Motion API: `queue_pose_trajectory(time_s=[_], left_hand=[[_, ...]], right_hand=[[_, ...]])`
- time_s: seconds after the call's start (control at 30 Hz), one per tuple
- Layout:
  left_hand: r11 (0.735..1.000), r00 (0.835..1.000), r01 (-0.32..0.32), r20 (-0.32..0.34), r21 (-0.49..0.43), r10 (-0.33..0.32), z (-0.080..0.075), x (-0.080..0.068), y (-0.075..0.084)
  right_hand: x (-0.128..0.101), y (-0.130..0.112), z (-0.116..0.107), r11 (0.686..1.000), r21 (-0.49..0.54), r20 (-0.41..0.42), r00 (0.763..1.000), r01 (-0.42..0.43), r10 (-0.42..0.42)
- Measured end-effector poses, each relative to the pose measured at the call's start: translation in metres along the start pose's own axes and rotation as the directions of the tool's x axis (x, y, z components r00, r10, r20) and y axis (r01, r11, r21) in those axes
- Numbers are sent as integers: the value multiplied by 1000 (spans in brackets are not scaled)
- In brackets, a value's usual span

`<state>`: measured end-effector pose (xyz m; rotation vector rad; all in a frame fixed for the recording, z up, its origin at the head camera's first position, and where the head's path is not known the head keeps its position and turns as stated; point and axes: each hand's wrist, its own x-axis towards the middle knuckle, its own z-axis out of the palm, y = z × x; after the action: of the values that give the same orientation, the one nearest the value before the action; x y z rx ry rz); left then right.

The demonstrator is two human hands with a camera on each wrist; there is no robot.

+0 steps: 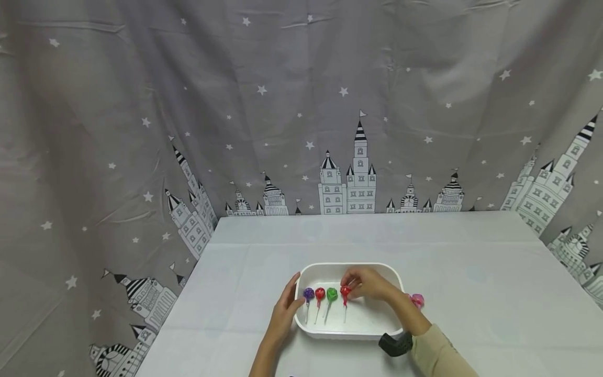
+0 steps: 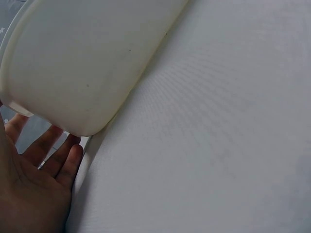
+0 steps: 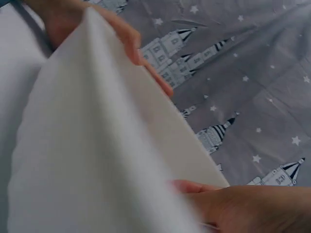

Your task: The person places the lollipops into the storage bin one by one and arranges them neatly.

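A white tray (image 1: pixel 372 320) with rounded corners lies on the table. My left hand (image 1: pixel 281 318) holds its left end, thumb over the rim and fingers along the outside wall. In the left wrist view, those fingers (image 2: pixel 60 160) reach around the tray's end. Inside, a purple lollipop (image 1: pixel 308 294), a red lollipop (image 1: pixel 320 294) and a green lollipop (image 1: pixel 332 295) lie in a row, sticks toward me. My right hand (image 1: pixel 369 285) reaches over the right side and pinches another red lollipop (image 1: pixel 345 292) by its head, beside the green one.
Just outside the tray's right end lies a pink-wrapped lollipop (image 1: pixel 417 300), partly hidden by the right forearm. A black wrist strap (image 1: pixel 395 344) overlaps the tray's front right corner. A white cloth (image 1: pixel 264 262) covers the table; a grey castle-print curtain (image 1: pixel 282 104) hangs behind.
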<state>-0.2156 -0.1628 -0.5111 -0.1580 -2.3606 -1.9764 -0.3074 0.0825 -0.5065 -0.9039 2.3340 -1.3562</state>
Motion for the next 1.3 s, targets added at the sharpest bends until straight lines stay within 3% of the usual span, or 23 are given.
queue_pose_trajectory(time_s=[0.13,0.27,0.37,0.5,1.3], left_hand=[[1000,1000,-1,-6,-12,1,-1,1,-3],[999,1000,-24,-13,-25,24,-1,6,-22],[1000,1000,-25,-10,-17,24,0,5,-19],[1000,1000,-6,0,-23,6,0,0,-1],[1000,1000,-2,-5,-13,2,1,-1,0]], right_hand=[[1,1,3,999,-31,1,999,35,-35],[1,1,4,998,-34,6,999,51,-51],[1,2,4,998,-34,10,998,58,-58],[2,2,5,997,-37,11,998,64,-64],[1,-2,4,997,-53,-13,998,54,-55]])
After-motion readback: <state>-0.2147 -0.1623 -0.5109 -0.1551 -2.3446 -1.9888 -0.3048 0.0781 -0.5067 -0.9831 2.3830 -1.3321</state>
